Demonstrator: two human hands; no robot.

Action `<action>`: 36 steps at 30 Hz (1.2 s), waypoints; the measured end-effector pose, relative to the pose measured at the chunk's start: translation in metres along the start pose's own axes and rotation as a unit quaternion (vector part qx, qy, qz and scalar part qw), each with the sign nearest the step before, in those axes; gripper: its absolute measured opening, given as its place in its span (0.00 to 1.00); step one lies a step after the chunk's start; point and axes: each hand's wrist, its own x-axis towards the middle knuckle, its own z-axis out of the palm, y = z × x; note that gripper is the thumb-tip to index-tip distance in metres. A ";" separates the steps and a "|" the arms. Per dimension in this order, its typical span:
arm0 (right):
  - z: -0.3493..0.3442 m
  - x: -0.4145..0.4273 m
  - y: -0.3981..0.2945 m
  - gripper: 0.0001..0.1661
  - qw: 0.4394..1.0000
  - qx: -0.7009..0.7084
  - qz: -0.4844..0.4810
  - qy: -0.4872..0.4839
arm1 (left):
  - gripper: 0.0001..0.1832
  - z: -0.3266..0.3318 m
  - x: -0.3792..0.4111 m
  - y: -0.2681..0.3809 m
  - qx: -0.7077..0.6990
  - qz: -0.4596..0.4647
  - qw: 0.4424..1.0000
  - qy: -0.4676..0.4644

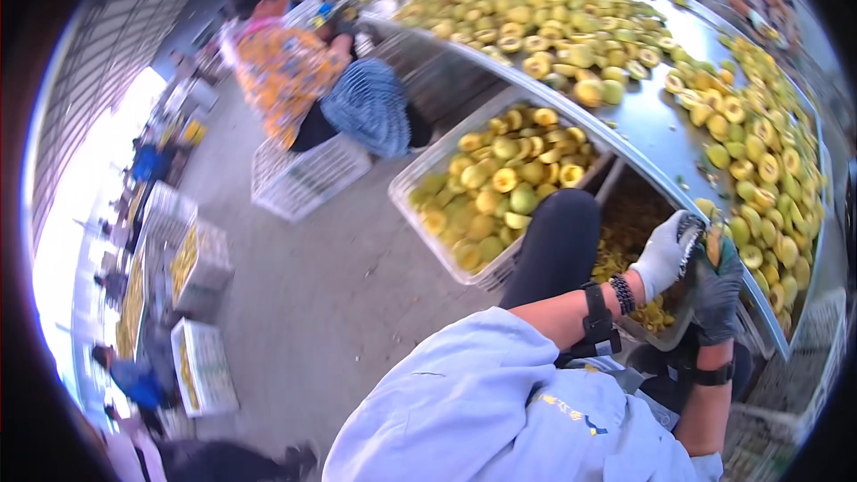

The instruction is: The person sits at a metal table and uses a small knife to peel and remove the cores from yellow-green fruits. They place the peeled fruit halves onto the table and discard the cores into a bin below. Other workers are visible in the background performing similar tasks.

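Note:
My left hand, in a white glove with a dark palm, is curled at the metal table's near edge; what lies inside its fingers is hidden. Close beside it, my right hand, in a dark grey glove, grips a small hand tool with an orange-brown handle and what looks like a curved metal end. Halved, pitted yellow-green fruits, apparently peaches, lie heaped on the table beyond my hands. Under both hands a bin holds yellow peelings or scraps.
A white plastic crate full of fruit halves stands left of my knee. The metal table curves across the upper right. A co-worker sits on an upturned crate. Another person works across the table. More crates stand at left.

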 end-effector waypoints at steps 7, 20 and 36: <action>0.019 0.015 -0.005 0.21 0.994 0.009 0.009 -0.104 | 0.09 -0.035 -0.015 0.017 0.088 0.049 0.991 0.089; 0.030 0.014 -0.043 0.11 0.971 0.095 0.071 -0.207 | 0.11 -0.040 -0.030 0.036 0.129 -0.033 0.979 0.154; 0.031 -0.011 -0.039 0.14 0.998 0.030 0.006 -0.046 | 0.09 -0.041 -0.021 0.034 0.097 0.123 0.975 0.156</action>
